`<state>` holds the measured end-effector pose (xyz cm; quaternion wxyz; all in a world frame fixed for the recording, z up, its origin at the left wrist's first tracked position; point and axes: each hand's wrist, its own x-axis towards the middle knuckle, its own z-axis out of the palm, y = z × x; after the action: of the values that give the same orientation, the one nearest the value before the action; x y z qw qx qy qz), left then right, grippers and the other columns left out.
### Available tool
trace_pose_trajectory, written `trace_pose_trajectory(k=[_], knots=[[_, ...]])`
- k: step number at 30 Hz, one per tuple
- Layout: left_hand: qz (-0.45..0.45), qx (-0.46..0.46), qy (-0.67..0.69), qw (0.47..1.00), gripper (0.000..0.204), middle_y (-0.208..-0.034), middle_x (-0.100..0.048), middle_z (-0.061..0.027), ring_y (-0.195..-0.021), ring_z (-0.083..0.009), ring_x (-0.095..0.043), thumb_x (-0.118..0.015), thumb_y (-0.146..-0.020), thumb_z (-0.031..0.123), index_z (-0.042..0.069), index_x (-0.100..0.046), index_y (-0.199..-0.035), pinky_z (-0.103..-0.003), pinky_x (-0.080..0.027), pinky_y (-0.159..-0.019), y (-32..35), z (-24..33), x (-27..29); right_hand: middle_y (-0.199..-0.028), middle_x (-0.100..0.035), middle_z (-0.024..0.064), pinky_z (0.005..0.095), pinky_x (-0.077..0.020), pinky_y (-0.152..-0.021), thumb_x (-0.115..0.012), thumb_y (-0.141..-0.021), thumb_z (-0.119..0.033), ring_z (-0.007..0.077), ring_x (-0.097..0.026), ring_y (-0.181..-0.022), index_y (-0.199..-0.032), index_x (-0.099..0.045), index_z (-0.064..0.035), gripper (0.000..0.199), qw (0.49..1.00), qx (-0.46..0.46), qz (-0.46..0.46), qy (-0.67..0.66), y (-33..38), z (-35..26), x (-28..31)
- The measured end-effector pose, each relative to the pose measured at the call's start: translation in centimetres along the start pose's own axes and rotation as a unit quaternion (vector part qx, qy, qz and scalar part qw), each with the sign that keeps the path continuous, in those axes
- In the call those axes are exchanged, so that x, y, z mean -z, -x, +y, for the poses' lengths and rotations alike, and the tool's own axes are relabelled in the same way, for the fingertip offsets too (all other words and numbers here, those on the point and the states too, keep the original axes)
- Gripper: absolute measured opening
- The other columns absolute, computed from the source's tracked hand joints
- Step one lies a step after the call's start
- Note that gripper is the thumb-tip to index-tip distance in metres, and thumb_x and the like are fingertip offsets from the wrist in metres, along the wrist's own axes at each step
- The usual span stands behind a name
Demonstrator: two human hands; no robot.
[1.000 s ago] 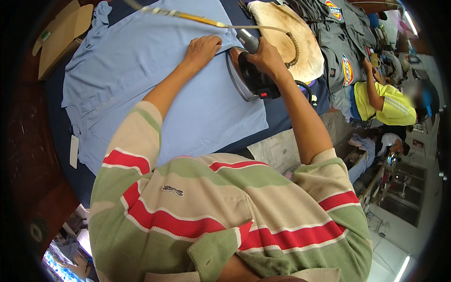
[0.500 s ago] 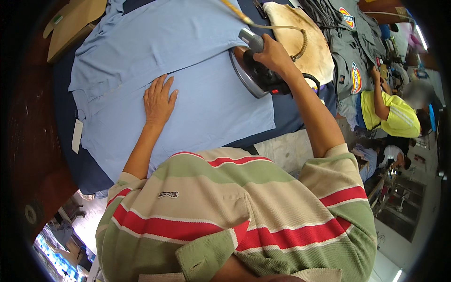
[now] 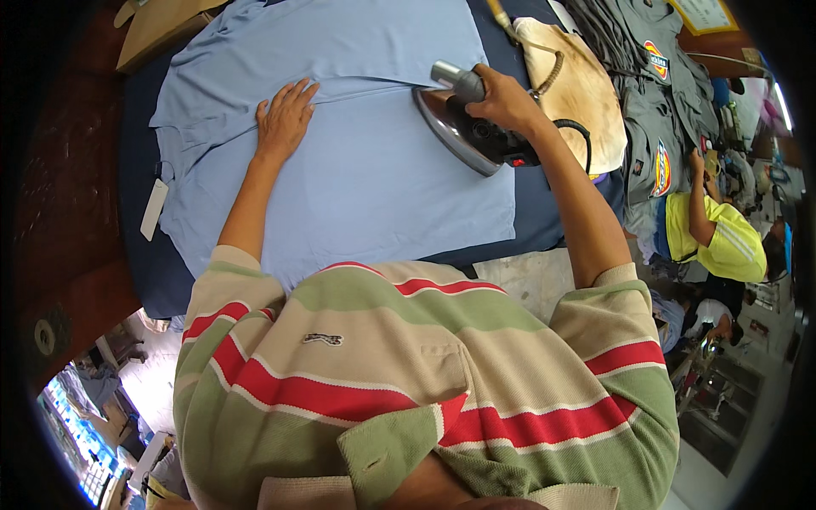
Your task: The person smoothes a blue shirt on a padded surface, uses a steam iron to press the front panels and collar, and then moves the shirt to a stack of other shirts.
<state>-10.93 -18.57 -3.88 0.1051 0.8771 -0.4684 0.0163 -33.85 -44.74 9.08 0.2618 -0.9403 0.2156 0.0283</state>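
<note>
A light blue shirt (image 3: 365, 187) lies spread over the dark blue cover of the table, with a fold running across it. A white tag (image 3: 154, 209) hangs from its collar at the left. My left hand (image 3: 285, 119) rests on the cloth near that fold, fingers stretched out. My right hand (image 3: 503, 98) is closed round the handle of a steam iron (image 3: 463, 132), whose soleplate sits on the right part of the shirt. A coiled hose and a black cord run from the iron.
A scorched cream pad (image 3: 574, 102) lies just right of the iron. Dark grey garments (image 3: 650, 127) hang or lie beyond it. An open cardboard box (image 3: 161, 34) stands at the far left. A person in a yellow top (image 3: 718, 238) is at the right.
My left hand has slid away from me along the shirt, toward the fold. The iron has shifted slightly on the cloth. The whole view has moved a little too.
</note>
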Motion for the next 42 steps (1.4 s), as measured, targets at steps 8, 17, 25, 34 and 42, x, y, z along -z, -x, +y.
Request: trace_pose_trajectory(k=[8,17,25,34,42], knots=[[0.159,-0.060,0.066,0.983,0.028,-0.122,-0.055,-0.0016,-0.113,-0.0200,-0.050,-0.050,-0.090,0.021,0.016,-0.058,-0.116,-0.039,-0.034,-0.095,1.4,-3.0,1.7,-0.088,-0.063,0.0200,0.0437,-0.0462,-0.074,-0.064,-0.067,-0.017,0.0367,-0.060,-0.083,-0.105,-0.052,-0.0021,0.043,0.992,0.093,-0.078,0.023,-3.4,-7.7,-3.6],[0.127,0.145,-0.012,0.981,0.024,-0.112,-0.059,-0.0064,-0.104,-0.0250,-0.054,-0.049,-0.089,0.020,0.013,-0.060,-0.110,-0.040,-0.043,-0.084,11.5,-9.2,3.1,-0.086,-0.064,0.0177,0.0424,-0.0482,-0.074,-0.062,-0.068,-0.015,0.0340,-0.062,-0.084,-0.105,-0.052,-0.0034,0.040,0.988,0.084,-0.118,0.048,-5.3,-13.9,-5.4],[0.110,0.150,-0.096,0.978,0.034,-0.127,-0.053,-0.0016,-0.118,-0.0229,-0.047,-0.046,-0.090,0.025,0.017,-0.052,-0.122,-0.044,-0.036,-0.093,11.1,-15.0,3.2,-0.085,-0.064,0.0190,0.0413,-0.0480,-0.075,-0.062,-0.068,-0.016,0.0344,-0.062,-0.084,-0.106,-0.052,-0.0021,0.042,0.987,0.105,-0.104,0.055,-5.9,-13.7,-5.9],[0.131,0.174,0.005,0.976,0.022,-0.113,-0.061,-0.0032,-0.106,-0.0245,-0.055,-0.053,-0.088,0.020,0.009,-0.060,-0.105,-0.036,-0.041,-0.089,9.2,-17.3,3.9,-0.085,-0.064,0.0174,0.0429,-0.0470,-0.070,-0.064,-0.067,-0.018,0.0357,-0.061,-0.081,-0.100,-0.053,-0.0026,0.038,0.978,0.174,-0.108,0.027,-6.8,-17.4,-8.2],[0.180,0.141,0.017,0.973,0.020,-0.115,-0.060,-0.0018,-0.105,-0.0242,-0.055,-0.056,-0.086,0.017,0.010,-0.061,-0.104,-0.034,-0.043,-0.088,10.4,-18.8,2.2,-0.085,-0.063,0.0186,0.0433,-0.0488,-0.074,-0.065,-0.071,-0.025,0.0352,-0.061,-0.084,-0.101,-0.052,-0.0017,0.040,0.974,0.166,-0.148,0.040,-7.0,-20.5,-8.6]])
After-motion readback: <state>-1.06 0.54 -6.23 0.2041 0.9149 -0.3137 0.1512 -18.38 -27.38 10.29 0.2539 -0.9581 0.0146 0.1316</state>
